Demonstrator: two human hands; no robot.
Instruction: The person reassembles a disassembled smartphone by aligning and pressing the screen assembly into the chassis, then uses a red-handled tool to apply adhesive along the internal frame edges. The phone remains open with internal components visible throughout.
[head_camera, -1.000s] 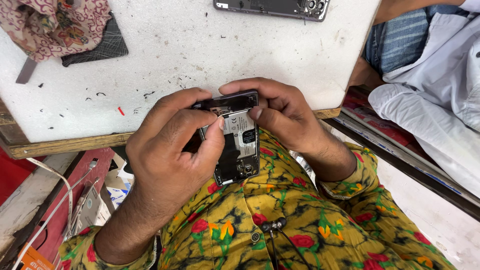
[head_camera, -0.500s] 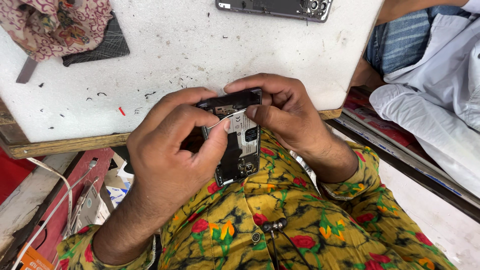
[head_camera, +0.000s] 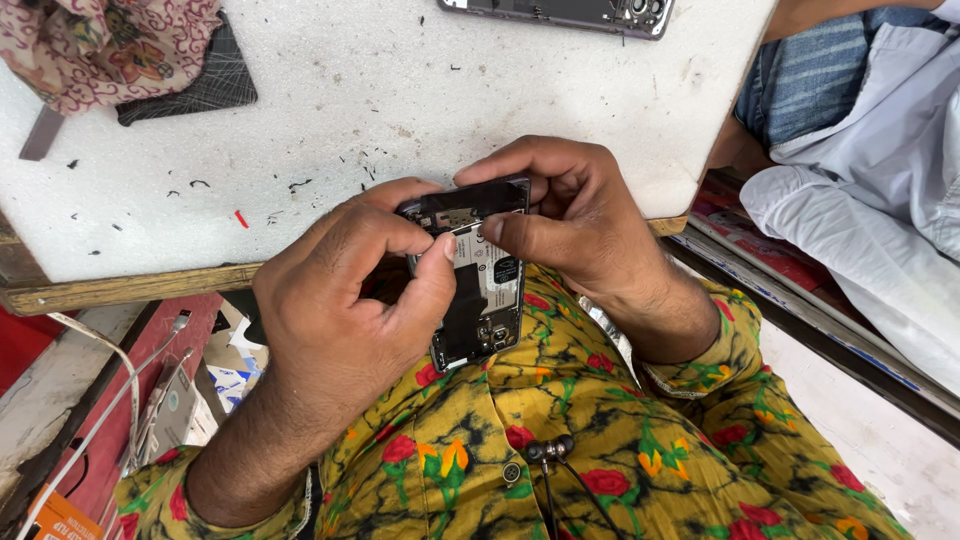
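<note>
An opened black smartphone (head_camera: 482, 290) with its back cover off shows its inner parts and is held upright against my chest at the table's front edge. My left hand (head_camera: 345, 300) grips its left side, thumb and forefinger pinched near the phone's upper inside. My right hand (head_camera: 565, 225) holds the top right corner, its thumb pressed on the upper part next to the left fingertips. Whatever small part sits between the fingertips is too small to make out.
A white foam-topped table (head_camera: 330, 110) carries small black specks and a red scrap (head_camera: 241, 218). Another phone frame (head_camera: 560, 14) lies at the far edge, a dark pad (head_camera: 200, 90) and patterned cloth (head_camera: 100, 45) at far left. A person in a white garment (head_camera: 870, 200) sits right. Cables (head_camera: 110, 390) hang lower left.
Both hands and the phone have shifted slightly to the right and the fingertips have come closer together over the phone's upper part.
</note>
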